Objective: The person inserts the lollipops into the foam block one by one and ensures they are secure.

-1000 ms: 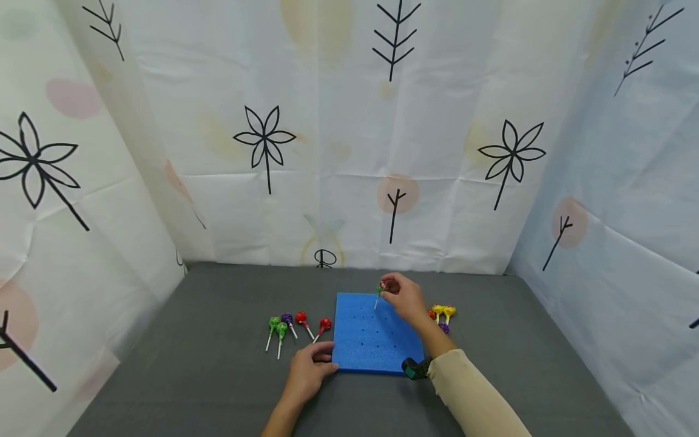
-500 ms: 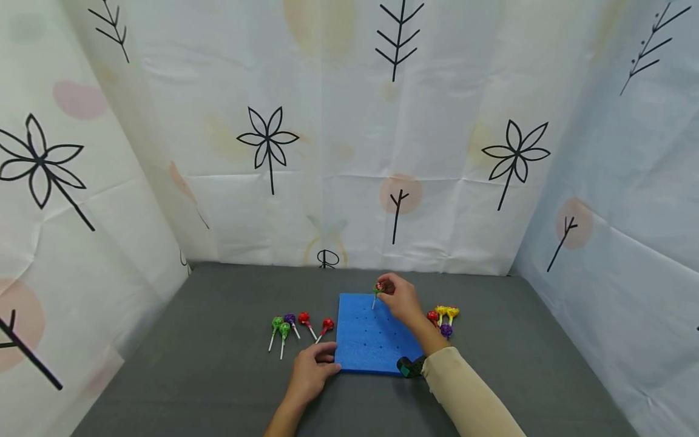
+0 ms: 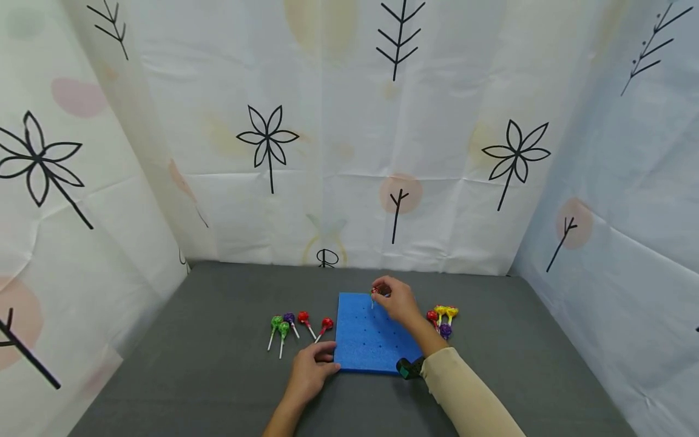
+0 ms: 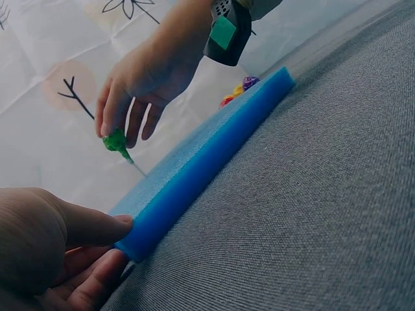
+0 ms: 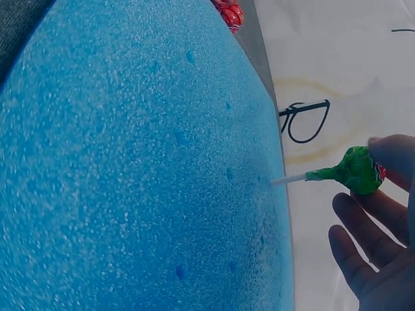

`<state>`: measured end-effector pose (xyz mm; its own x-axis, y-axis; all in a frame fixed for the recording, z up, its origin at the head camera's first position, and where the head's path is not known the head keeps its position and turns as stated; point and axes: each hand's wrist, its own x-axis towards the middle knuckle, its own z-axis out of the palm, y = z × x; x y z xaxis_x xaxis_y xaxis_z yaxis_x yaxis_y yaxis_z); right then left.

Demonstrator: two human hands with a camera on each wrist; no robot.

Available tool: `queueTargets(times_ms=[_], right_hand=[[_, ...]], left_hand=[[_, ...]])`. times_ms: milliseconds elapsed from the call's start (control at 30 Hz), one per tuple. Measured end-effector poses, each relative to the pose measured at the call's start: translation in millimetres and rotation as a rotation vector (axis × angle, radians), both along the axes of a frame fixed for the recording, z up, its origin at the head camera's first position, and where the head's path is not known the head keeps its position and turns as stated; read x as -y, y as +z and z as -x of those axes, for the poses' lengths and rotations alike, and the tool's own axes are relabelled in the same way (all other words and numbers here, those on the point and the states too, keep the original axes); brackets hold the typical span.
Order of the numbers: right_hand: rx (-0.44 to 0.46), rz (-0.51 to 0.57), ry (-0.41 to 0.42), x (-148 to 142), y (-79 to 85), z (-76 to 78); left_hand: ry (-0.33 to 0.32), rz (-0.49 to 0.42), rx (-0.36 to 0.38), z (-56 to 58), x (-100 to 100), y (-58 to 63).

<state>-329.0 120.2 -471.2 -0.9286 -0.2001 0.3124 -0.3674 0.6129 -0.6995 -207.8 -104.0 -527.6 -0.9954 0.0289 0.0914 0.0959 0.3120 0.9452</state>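
A green lollipop [image 5: 360,172] is pinched by its wrapped head between the thumb and fingers of my right hand [image 3: 397,298]. Its white stick points down, with the tip right at the far part of a blue foam board [image 3: 377,346] dotted with small holes. My left hand [image 3: 308,373] holds the board at its near left corner. In the left wrist view the thumb [image 4: 97,227] lies against the board's edge and the other fingers curl beside the corner.
Left of the board lie green lollipops [image 3: 276,323], a purple lollipop [image 3: 289,318] and red lollipops [image 3: 303,317]. On the right are yellow lollipops [image 3: 451,312], a red lollipop [image 3: 432,316] and a purple lollipop [image 3: 445,331]. Patterned cloth walls [image 3: 349,139] enclose the grey table [image 3: 218,388].
My right hand has moved slightly left and down with the green lollipop, bringing the stick to the board. The left hand stays at the board's corner.
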Motion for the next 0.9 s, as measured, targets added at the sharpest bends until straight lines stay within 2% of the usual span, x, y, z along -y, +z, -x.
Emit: queueTargets(times_ms=[200, 567, 900], right_hand=[[0.010, 0.001, 0.008, -2.1, -0.6, -1.8], [0.023, -0.003, 0.034, -2.3, -1.3, -1.5], [0.008, 0.067, 0.011, -5.5, -1.7, -3.8]], left_hand=[[-0.004, -0.004, -0.018, 0.0, -0.2, -0.7], [0.006, 0.009, 0.005, 1.3, 0.5, -3.5], [0.004, -0.003, -0.023, 0.0, 0.3, -3.5]])
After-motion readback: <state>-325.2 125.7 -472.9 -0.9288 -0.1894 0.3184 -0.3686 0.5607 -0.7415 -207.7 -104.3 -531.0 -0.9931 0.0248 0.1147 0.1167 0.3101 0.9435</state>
